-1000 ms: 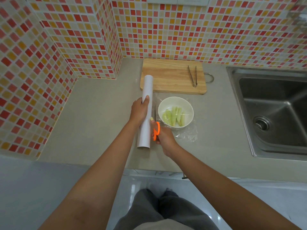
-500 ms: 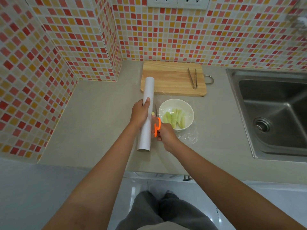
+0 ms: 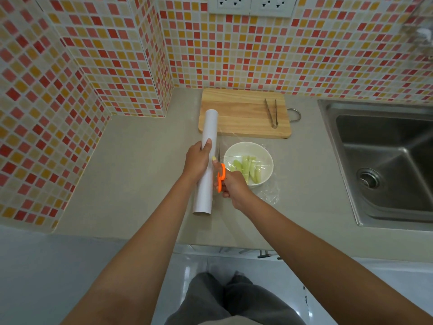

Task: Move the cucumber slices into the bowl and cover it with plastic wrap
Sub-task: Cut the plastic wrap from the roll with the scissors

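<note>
A person stands at a kitchen desk (image 3: pixel 140 174) with both hands at work on a sheet of plastic wrap (image 3: pixel 269 195) drawn across a white bowl (image 3: pixel 267 153) in which the cucumber slices (image 3: pixel 248 167) already lie. The left hand (image 3: pixel 196 160) is curled around the white roll (image 3: pixel 207 165), which lies on the desk just left of the bowl, thumb pointing up along the tube. The right hand (image 3: pixel 232 186) grips orange-handled scissors (image 3: pixel 220 177), their dark blades pointing away from the person along the gap between roll and bowl, where the film runs from one to the other. A wooden cutting board (image 3: pixel 243 113) with metal tongs (image 3: pixel 271 112) on it sits behind the bowl, and a steel sink (image 3: pixel 384 160) lies to the right. The slices appear to be moved and the cut looks to be the step in hand. From here the thin film could bunch or fold between the blades instead of parting cleanly, likely if the roll slackens its pull. A crooked cut may leave too little margin on the near side to seal the rim, and the blades run close to the left thumb. Film clinging to the scissors could also drag the sheet off the bowl.
</note>
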A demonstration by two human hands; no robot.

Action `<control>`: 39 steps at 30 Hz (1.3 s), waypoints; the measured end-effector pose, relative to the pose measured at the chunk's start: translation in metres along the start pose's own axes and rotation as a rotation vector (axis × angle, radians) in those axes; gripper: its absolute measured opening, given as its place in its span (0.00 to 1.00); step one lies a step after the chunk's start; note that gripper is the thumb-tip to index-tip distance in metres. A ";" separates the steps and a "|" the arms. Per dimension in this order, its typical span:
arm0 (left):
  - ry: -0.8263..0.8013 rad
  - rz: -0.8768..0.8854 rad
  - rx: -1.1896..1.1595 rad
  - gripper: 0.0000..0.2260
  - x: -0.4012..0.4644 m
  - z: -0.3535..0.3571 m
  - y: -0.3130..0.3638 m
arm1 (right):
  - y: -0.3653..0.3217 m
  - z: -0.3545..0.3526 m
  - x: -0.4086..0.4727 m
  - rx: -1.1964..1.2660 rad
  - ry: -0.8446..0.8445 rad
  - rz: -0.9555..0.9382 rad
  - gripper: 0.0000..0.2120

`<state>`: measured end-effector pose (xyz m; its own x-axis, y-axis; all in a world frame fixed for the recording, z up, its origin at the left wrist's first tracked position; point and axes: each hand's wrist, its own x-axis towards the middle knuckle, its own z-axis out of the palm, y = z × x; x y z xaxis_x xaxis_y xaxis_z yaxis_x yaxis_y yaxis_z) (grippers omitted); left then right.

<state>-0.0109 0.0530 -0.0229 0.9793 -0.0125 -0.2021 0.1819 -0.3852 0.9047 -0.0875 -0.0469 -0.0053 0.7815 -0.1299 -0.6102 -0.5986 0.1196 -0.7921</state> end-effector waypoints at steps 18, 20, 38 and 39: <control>0.000 -0.023 -0.008 0.18 0.002 0.001 0.005 | -0.022 0.003 0.014 0.023 0.017 -0.015 0.23; 0.002 -0.020 -0.004 0.20 0.001 0.001 0.006 | -0.025 0.003 0.017 0.025 0.019 -0.021 0.23; 0.002 -0.020 -0.024 0.20 0.000 0.001 0.010 | -0.054 0.001 0.041 0.056 -0.018 -0.004 0.24; -0.001 -0.020 -0.024 0.20 0.000 0.000 0.010 | -0.055 0.001 0.042 0.058 -0.016 -0.012 0.23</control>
<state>-0.0091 0.0486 -0.0137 0.9753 -0.0057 -0.2207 0.2036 -0.3633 0.9092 -0.0210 -0.0579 0.0127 0.7914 -0.1163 -0.6001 -0.5784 0.1751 -0.7967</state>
